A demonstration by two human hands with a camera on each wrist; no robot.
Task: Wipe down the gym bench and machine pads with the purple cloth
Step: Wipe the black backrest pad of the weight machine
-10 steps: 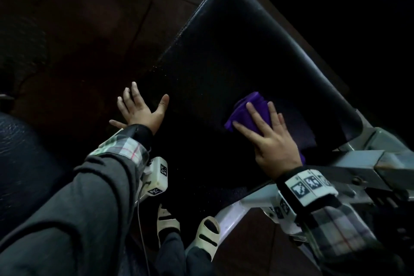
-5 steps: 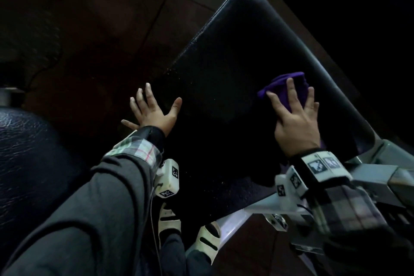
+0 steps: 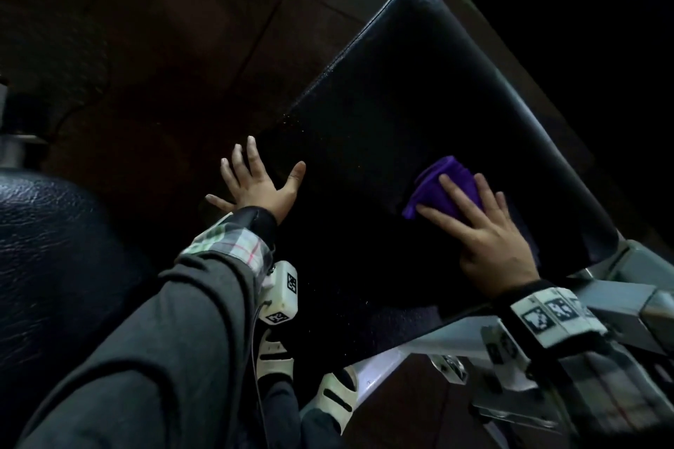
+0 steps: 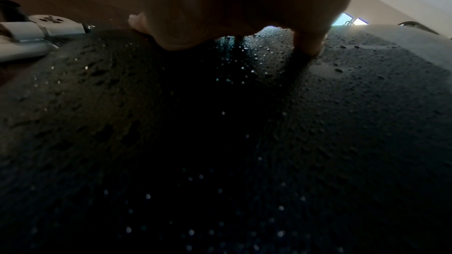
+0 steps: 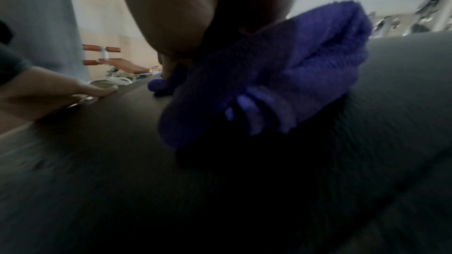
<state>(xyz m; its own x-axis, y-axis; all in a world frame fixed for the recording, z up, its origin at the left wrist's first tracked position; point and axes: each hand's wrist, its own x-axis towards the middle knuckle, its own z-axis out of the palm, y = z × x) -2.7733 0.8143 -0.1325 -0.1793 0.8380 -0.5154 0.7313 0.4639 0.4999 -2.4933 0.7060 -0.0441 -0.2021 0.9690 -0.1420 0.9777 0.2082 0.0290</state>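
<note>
head view: right hand [image 3: 488,241] flat, fingers straight and spread, pressing a bunched purple terry cloth [image 3: 443,182] onto the black padded vinyl gym bench [image 3: 419,91], toward its right edge. left hand [image 3: 255,186] wide and holding nothing, palm on the left edge, fingers reaching past it over dark brown floor [image 3: 164,29]. broad bare pad beyond both hands up to the rounded far end; pale metal frame [image 3: 620,288] just beside the right wrist.

left wrist view alone: fine water droplets [image 4: 257,59] beaded on the grained vinyl, thumb tip pressed down.

right wrist view alone: blurred, cloth folds [image 5: 281,76] under the palm, an orange-padded bench [image 5: 122,65] far off by a beige wall.
</note>
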